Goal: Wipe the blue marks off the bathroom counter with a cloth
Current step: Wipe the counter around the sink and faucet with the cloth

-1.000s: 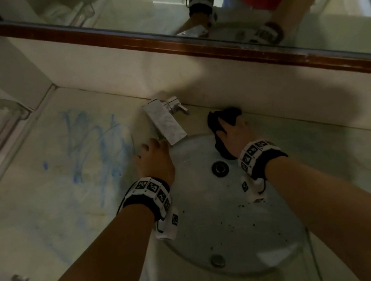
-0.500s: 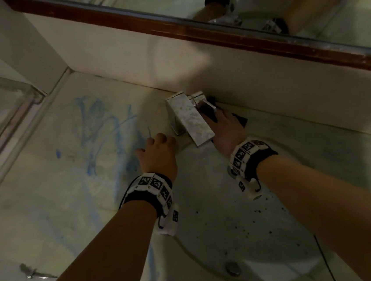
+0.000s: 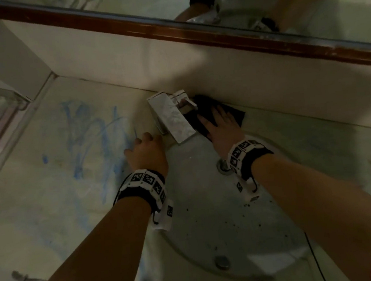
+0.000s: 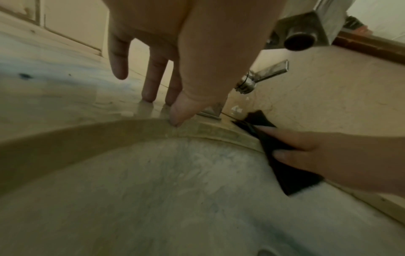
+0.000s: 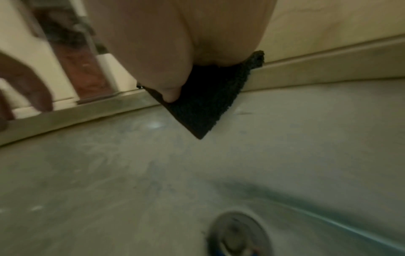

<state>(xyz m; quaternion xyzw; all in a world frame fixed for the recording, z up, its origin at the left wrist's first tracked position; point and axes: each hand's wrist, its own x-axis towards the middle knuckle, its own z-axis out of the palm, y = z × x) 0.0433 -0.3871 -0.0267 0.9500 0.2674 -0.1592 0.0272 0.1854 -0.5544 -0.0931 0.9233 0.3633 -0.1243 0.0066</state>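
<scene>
1. Fingers (image 3: 224,115) of your right hand (image 3: 221,128) lie straight and spread, pressing flat on the dark cloth (image 3: 234,112); nothing is curled round it, and in the right wrist view your thumb tip rests on the cloth's near part.
2. Fingertips (image 4: 149,97) of your left hand (image 3: 145,152) touch the counter (image 3: 37,201) just beside the sink rim, with the thumb tip on the rim's edge; the hand is relaxed and holds nothing.
3. The cloth lies on the counter strip behind the sink (image 3: 211,217), to the right of the tap (image 3: 170,116) and close against the back wall. One corner hangs over the rim into the sink, as the right wrist view shows.
4. The tap stands between your two hands, its spout reaching over the sink. Its small lever (image 4: 269,71) sticks out to the right, toward the cloth.
5. The blue marks (image 3: 93,145) spread over the counter to the left of the tap and of your left hand, well apart from the cloth. They run as loose scribbles and smears, with one small separate dab farther left.
6. Dark specks dot the sink bowl around the drain (image 3: 222,166).
7. The mirror (image 3: 165,2), in its brown frame, runs along the wall above and reflects your forearms and wristbands.
</scene>
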